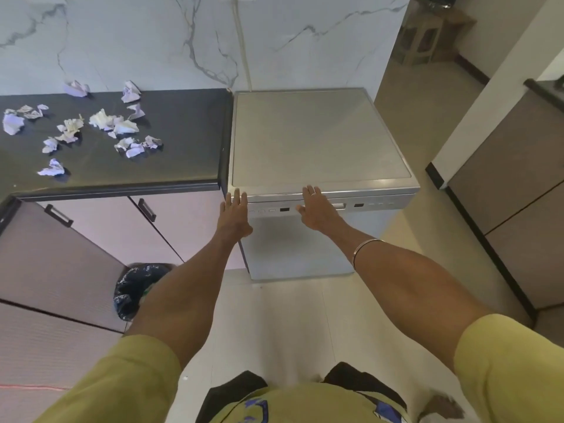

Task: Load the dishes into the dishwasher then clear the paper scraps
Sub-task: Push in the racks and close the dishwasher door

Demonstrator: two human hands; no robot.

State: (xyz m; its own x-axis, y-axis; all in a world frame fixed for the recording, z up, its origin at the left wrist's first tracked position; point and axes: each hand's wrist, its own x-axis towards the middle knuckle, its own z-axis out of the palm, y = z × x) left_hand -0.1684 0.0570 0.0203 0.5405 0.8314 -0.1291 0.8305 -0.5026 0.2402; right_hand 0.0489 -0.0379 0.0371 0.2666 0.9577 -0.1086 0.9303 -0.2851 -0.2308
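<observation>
A silver dishwasher stands against the marble wall with its door closed. My left hand lies flat with straight fingers on the door's top left corner. My right hand presses flat on the control strip near the middle of the door's top edge. Several crumpled paper scraps lie scattered on the black countertop to the left of the dishwasher. No dishes are in view.
A bin lined with a black bag stands on the floor below the counter, left of my left arm. Pale cabinet doors run under the counter. A brown cabinet stands to the right across a strip of tiled floor.
</observation>
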